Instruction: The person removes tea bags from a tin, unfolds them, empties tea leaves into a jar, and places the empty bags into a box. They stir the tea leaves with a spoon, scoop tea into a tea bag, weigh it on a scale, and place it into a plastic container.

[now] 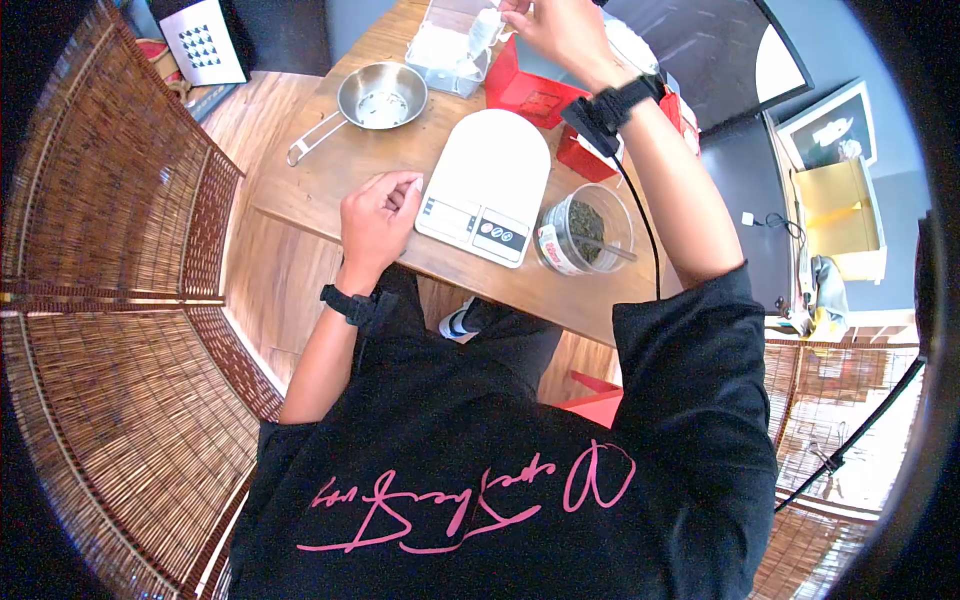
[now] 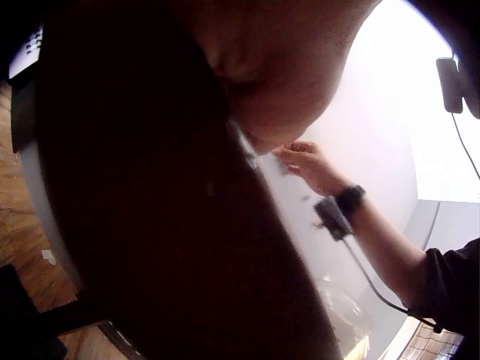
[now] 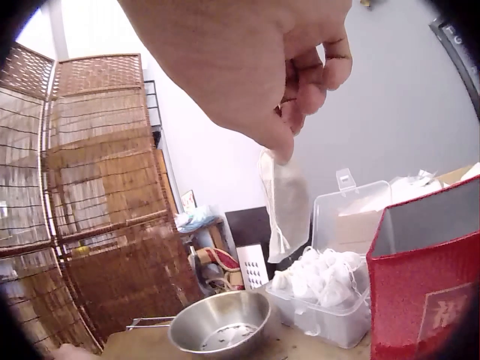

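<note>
My right hand (image 1: 562,40) is raised at the far side of the table, pinching a small white tea bag (image 3: 289,210) by its top between thumb and fingers. The bag hangs over a clear plastic box (image 3: 330,319) full of similar white bags (image 3: 319,281). My left hand (image 1: 378,218) rests at the near table edge, fingers loosely curled and holding nothing, beside a white kitchen scale (image 1: 490,170). Nothing lies on the scale's plate. A steel pan (image 1: 382,97) with a few dark bits in it stands left of the box.
Right of the scale stands a clear jar (image 1: 590,228) of dark dried leaves, a spoon handle across its top. A tall red box (image 1: 525,85) and a smaller red box (image 1: 588,150) stand behind it. A monitor (image 1: 710,50) is at the back right.
</note>
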### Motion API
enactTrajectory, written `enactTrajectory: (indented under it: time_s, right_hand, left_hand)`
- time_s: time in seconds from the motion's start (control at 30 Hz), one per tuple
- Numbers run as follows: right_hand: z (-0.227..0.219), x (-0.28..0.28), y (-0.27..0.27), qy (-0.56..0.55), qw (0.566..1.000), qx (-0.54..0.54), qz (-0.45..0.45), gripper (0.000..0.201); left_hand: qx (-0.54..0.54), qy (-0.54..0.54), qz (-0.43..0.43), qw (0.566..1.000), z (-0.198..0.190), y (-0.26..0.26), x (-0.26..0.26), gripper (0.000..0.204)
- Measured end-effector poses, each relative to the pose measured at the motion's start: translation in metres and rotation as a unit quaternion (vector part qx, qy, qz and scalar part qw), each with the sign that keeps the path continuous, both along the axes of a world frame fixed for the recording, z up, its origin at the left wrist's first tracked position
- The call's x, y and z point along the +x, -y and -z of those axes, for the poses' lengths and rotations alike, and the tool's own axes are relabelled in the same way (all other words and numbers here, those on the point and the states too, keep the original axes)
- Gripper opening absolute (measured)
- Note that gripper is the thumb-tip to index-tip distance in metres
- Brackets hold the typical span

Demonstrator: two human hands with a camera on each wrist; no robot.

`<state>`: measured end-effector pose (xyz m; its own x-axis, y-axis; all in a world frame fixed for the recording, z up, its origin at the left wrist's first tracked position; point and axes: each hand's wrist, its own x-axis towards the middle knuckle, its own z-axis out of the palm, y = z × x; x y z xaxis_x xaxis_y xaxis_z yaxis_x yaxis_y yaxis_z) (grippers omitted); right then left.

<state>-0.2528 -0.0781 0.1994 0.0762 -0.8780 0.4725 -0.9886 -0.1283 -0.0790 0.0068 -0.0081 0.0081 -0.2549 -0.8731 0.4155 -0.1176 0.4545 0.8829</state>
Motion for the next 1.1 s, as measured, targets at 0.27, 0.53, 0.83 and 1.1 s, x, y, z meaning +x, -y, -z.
enactTrajectory:
  time_s: [0.27,0.53,0.83,1.1]
  right_hand:
    - [0.005,0.017,-0.097,-0.021,0.997,-0.008,-0.071,0.013]
    - [0.028,0.055,-0.179,0.042,0.997,0.050,-0.037,0.010]
    - [0.039,0.059,-0.214,0.066,0.996,0.044,-0.027,0.009]
    - [0.045,0.053,-0.225,0.121,0.991,0.054,-0.018,0.009]
  left_hand:
    - [0.027,-0.027,0.006,0.999,0.000,-0.001,-0.002,0.013]
    - [0.035,-0.051,0.086,0.994,-0.068,-0.033,-0.011,0.021]
    - [-0.020,-0.020,0.175,0.984,-0.077,-0.049,-0.029,0.013]
    - [-0.024,-0.008,0.185,0.982,-0.077,-0.054,-0.035,0.009]
